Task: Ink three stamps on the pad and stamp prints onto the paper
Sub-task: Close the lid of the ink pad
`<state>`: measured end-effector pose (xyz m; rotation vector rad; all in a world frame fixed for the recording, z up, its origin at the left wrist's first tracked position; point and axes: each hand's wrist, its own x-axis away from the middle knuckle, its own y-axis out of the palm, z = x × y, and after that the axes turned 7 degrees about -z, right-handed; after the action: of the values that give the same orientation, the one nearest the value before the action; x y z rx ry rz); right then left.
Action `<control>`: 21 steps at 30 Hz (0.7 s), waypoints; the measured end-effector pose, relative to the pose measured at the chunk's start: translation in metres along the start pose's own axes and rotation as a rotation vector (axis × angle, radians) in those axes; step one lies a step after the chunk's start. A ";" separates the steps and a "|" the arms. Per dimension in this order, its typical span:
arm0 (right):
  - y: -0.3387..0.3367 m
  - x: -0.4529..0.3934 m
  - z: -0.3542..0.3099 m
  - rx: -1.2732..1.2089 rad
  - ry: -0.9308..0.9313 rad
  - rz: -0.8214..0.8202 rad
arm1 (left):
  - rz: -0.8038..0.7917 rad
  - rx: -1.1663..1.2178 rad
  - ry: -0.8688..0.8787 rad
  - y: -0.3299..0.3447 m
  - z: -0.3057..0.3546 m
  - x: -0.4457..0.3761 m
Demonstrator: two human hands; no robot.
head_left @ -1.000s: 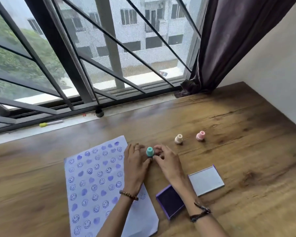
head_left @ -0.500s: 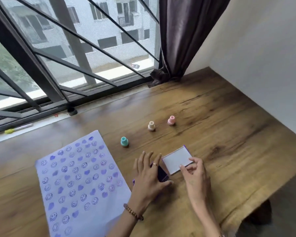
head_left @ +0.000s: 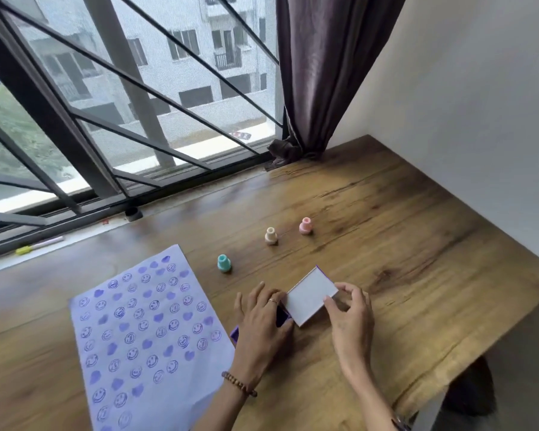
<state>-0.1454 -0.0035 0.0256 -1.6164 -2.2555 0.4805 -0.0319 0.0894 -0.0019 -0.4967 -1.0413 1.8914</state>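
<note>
Three small stamps stand upright on the wooden table: a teal stamp, a cream stamp and a pink stamp. The paper, covered in purple smiley and heart prints, lies at the left. My left hand rests flat on the purple ink pad, hiding most of it. My right hand grips the pad's white lid by its right edge, and the lid is tilted up over the pad.
The table ends at a wall on the right and a barred window behind. A dark curtain hangs at the back corner. On the sill lie a yellow-capped marker and a small black cap.
My hands let go of the teal stamp, which now stands on the table. They moved to the ink pad, and the right hand has lifted the lid toward the pad. The view shifted right.
</note>
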 end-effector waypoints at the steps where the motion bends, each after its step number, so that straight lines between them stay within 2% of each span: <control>1: 0.000 0.001 -0.005 -0.074 -0.030 -0.013 | -0.022 0.008 -0.005 -0.001 0.000 0.001; 3: -0.001 0.007 -0.016 -0.073 -0.164 -0.039 | -0.060 0.046 -0.012 -0.006 -0.001 0.005; 8: 0.007 0.038 -0.017 0.275 -0.695 -0.166 | -0.005 0.130 -0.077 -0.028 -0.021 0.029; 12: 0.014 0.055 0.012 0.429 -0.901 -0.301 | -0.108 -0.023 -0.141 -0.043 -0.057 0.059; 17: 0.017 0.061 0.026 0.504 -0.954 -0.437 | -0.132 -0.044 -0.173 -0.051 -0.073 0.073; 19: 0.018 0.061 0.022 0.461 -0.838 -0.440 | -0.119 -0.012 -0.173 -0.050 -0.074 0.074; 21: 0.021 0.057 0.017 0.420 -0.645 -0.406 | -0.105 0.018 -0.176 -0.047 -0.075 0.075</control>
<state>-0.1528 0.0557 0.0051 -0.8308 -2.5750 1.3977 0.0040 0.1994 -0.0002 -0.2631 -1.1409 1.8745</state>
